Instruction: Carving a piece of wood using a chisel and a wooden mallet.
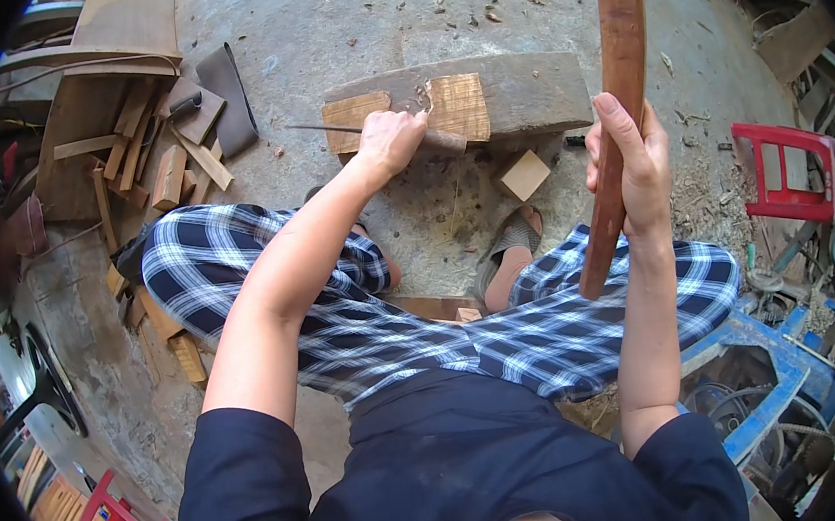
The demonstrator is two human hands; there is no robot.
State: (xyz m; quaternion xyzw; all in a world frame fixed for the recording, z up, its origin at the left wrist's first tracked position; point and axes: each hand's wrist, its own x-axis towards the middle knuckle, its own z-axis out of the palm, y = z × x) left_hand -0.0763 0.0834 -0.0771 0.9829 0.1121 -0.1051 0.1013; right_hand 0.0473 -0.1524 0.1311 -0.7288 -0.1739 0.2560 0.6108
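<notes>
Wooden-handled, a tool (445,141) sits in the closed fingers of the left hand (392,142) at the near left of a grey plank (537,93). Before the plank lies a pale block (526,176); right of the plank, the right hand (641,167) clasps a reddish-brown bar (620,30).

Right of the right hand (644,166) are a red stool (792,208) and a blue metal frame (785,363); left of the left hand (390,144) lies scrap wood (168,177).

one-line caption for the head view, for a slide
Left hand gripping a wooden-handled tool at a grey wooden block, right hand holding a long brown wooden bar.
</notes>
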